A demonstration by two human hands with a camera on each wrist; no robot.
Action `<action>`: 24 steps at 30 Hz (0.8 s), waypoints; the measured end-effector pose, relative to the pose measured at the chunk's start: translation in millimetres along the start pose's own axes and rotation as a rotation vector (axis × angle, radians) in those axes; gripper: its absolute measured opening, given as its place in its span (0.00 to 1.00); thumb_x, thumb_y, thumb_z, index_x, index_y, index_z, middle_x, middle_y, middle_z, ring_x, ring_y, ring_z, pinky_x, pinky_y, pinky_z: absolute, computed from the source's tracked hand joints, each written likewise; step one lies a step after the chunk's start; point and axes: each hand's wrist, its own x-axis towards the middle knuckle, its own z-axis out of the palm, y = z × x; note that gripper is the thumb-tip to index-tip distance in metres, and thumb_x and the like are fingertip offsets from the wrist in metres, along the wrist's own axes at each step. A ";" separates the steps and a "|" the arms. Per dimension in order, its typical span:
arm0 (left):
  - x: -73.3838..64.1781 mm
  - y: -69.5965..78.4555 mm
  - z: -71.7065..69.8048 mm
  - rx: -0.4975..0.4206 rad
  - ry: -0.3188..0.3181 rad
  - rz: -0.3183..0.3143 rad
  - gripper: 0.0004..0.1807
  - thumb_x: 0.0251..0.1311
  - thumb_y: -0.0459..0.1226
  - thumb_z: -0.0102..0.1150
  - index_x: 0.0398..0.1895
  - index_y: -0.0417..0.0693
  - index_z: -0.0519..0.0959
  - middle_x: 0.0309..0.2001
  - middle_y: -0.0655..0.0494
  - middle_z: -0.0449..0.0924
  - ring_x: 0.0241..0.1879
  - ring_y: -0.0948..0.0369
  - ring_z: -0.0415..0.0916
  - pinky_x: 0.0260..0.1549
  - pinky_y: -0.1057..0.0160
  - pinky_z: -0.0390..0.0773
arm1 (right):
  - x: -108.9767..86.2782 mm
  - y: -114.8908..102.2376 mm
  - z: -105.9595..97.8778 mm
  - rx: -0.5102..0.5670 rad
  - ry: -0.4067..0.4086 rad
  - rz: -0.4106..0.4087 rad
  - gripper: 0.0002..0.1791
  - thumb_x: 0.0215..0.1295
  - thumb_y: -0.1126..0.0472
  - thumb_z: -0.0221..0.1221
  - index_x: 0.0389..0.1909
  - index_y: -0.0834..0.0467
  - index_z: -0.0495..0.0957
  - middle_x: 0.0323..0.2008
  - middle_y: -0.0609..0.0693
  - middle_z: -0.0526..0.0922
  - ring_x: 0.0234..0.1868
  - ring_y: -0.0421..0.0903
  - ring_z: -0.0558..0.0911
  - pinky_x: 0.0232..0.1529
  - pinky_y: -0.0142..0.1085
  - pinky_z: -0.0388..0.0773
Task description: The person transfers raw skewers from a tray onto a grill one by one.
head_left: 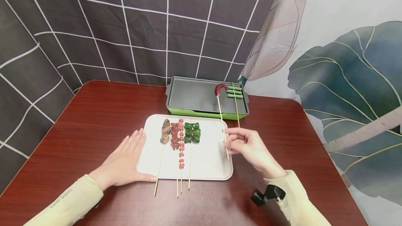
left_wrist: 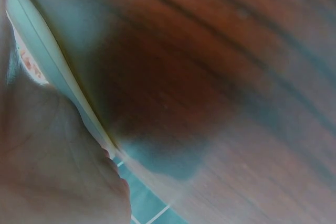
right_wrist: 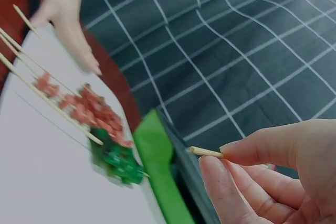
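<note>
Right of centre in the head view, the right hand (head_left: 248, 147) pinches the stick of a curved dark-red piece on a thin wooden skewer (head_left: 217, 91), whose loaded end overlaps the grey rectangular pan with a green base (head_left: 194, 95); contact is unclear. Lower left, the left hand (head_left: 125, 156), fingers straight, touches the white rectangular tray (head_left: 215, 165) bearing 4 loaded skewers (head_left: 175, 137); the 2 hands are apart.

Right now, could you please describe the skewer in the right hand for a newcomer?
Find the grey pan behind the white tray. The skewer runs from the right hand towards it. Its curled dark-red piece differs from the straight green pieces alongside.
</note>
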 end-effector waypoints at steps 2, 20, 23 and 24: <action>-0.4 0.1 0.0 -0.003 -0.002 -0.003 0.78 0.42 0.84 0.50 0.77 0.26 0.50 0.78 0.32 0.44 0.77 0.39 0.43 0.73 0.42 0.48 | 11.2 -3.9 -5.1 0.005 0.018 -0.014 0.23 0.63 0.76 0.60 0.60 0.74 0.75 0.34 0.59 0.84 0.35 0.47 0.86 0.41 0.46 0.86; 0.1 -0.2 0.5 -0.006 0.008 0.004 0.78 0.43 0.83 0.51 0.77 0.26 0.50 0.79 0.31 0.43 0.77 0.39 0.43 0.73 0.42 0.48 | 85.5 -18.4 -18.9 -0.015 0.110 0.208 0.23 0.65 0.74 0.60 0.60 0.75 0.75 0.44 0.69 0.84 0.37 0.48 0.88 0.42 0.39 0.85; 0.1 -0.8 1.1 -0.005 0.009 0.005 0.78 0.43 0.83 0.51 0.77 0.26 0.50 0.79 0.32 0.43 0.77 0.39 0.43 0.73 0.42 0.48 | 88.0 -18.0 -19.3 -0.011 0.109 0.220 0.23 0.64 0.75 0.60 0.60 0.75 0.75 0.44 0.68 0.84 0.36 0.48 0.88 0.43 0.39 0.85; 0.1 -0.9 1.2 -0.005 0.008 0.005 0.78 0.43 0.83 0.51 0.77 0.26 0.50 0.79 0.32 0.43 0.77 0.39 0.43 0.73 0.43 0.48 | 88.1 -18.2 -19.2 -0.012 0.112 0.226 0.22 0.65 0.75 0.60 0.60 0.75 0.75 0.45 0.69 0.84 0.36 0.48 0.88 0.43 0.39 0.85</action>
